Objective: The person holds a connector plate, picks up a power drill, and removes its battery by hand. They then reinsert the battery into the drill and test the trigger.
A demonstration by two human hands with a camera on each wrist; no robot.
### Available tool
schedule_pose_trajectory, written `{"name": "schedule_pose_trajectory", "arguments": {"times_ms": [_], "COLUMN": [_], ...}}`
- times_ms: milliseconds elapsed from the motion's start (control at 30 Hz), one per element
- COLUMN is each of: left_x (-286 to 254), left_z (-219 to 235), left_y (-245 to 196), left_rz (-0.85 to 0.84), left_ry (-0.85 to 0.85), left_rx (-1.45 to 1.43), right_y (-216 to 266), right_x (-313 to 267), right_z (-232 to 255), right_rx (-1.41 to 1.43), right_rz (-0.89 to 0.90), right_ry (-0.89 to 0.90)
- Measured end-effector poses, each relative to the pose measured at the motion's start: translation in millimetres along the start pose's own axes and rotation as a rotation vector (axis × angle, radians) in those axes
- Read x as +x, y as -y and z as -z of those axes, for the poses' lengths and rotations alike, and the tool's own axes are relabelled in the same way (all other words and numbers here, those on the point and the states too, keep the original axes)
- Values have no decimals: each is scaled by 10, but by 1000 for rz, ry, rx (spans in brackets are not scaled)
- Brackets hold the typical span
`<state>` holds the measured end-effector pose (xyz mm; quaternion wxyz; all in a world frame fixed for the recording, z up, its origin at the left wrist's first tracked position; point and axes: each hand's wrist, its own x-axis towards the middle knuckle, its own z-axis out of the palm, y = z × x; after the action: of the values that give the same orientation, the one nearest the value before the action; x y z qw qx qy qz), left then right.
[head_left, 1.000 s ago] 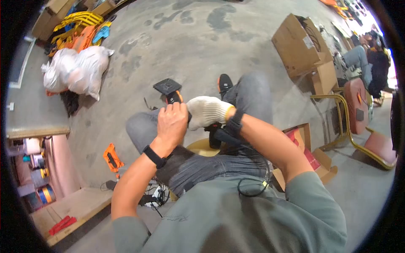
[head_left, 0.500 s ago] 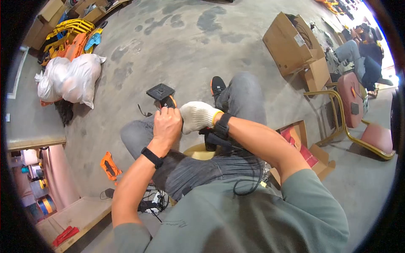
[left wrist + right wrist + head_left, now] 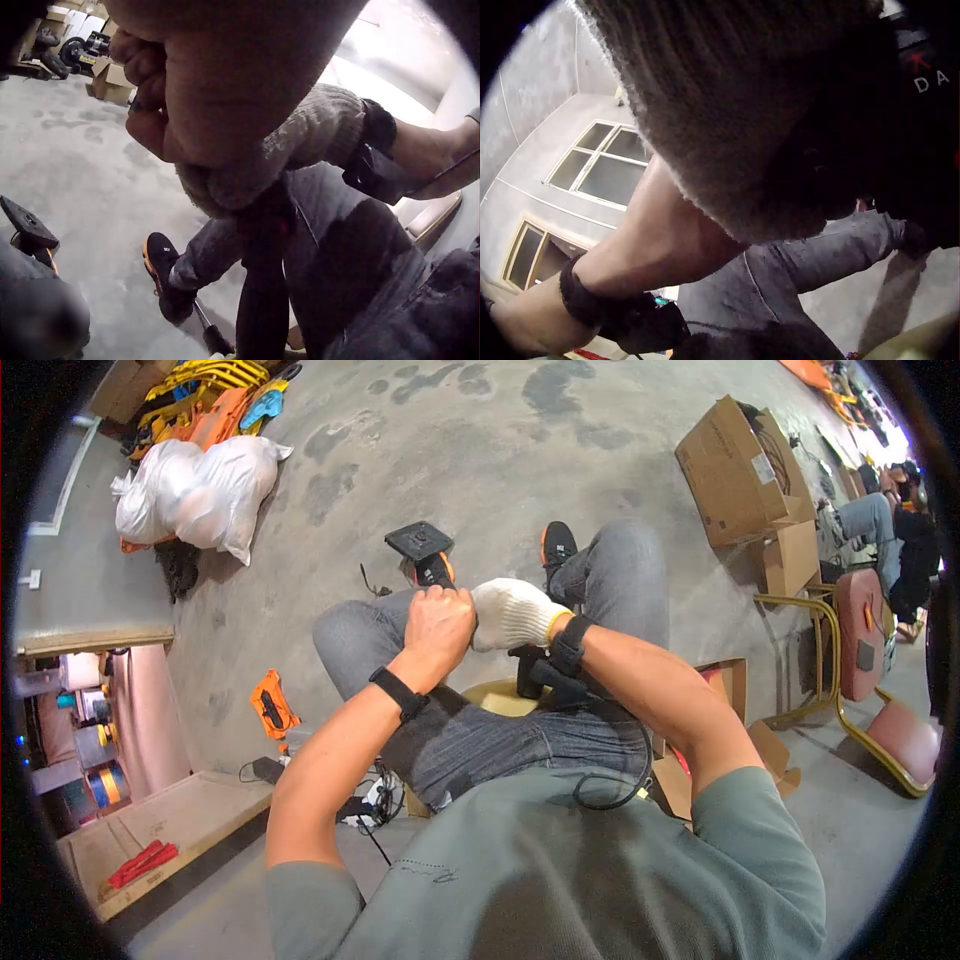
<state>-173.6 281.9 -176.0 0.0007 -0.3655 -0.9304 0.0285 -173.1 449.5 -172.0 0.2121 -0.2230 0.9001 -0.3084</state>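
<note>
My right hand (image 3: pixel 512 612), in a white knit glove, holds a black power tool (image 3: pixel 528 672) with a dark grip hanging below the glove. White letters and a red mark show on the tool's dark body in the right wrist view. My bare left hand (image 3: pixel 440 625) is pressed against the glove, its fingers curled round the tool's front end, which the hand mostly hides. In the left wrist view the left fist (image 3: pixel 217 97) covers part of the glove (image 3: pixel 322 124). Both hands are held above my lap, over a yellow seat (image 3: pixel 500 698).
A black square plate (image 3: pixel 419 540) stands by my left shoe. An orange tool case (image 3: pixel 272 705) lies on the floor at left, near a wooden board (image 3: pixel 150 840). White sacks (image 3: pixel 205 495), a cardboard box (image 3: pixel 735 475) and a gold-framed chair (image 3: pixel 860 640) stand around me.
The head view has shifted, first one way and then back, so the surroundings slide across it. Both hands stay together at the tool with much the same hold.
</note>
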Motion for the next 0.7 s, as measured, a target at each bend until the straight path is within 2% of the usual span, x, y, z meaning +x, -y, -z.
{"name": "schedule_pose_trajectory", "arguments": {"times_ms": [133, 300, 367, 400, 433, 500, 533, 567, 633, 667, 700], "left_x": [-22, -105, -103, -192, -286, -497, -413, -349, -223, -235, -273], "left_z": [-19, 5, 95, -158, -456, -933, -808, -684, -362, -289, -232], "left_y": [-12, -36, -91, -130, -197, -287, -286, -251, -145, -75, -21], "left_rz": [13, 54, 239, 316, 334, 56, 44, 73, 162, 201, 234], "left_ry": [24, 65, 465, 525, 659, 744, 749, 837, 1000, 808, 618], "left_rx": [-47, -121, -363, -437, -542, -905, -917, -900, -837, -901, -954], "right_y": [55, 82, 115, 198, 242, 183, 84, -3, -62, 31, 7], "right_x": [-6, -15, -122, -226, -277, -416, -413, -445, -417, -369, -378], "right_z": [-14, -239, -322, -341, -354, -605, -710, -820, -697, -477, -395], "right_rx": [-23, -96, -137, -258, -385, -429, -404, -380, -304, -292, -252], "right_rz": [-96, -122, -138, -103, -59, -59, -57, -49, -54, -95, -78], "right_ry": [29, -6, -28, 86, 190, 241, 189, 147, 117, 187, 124]}}
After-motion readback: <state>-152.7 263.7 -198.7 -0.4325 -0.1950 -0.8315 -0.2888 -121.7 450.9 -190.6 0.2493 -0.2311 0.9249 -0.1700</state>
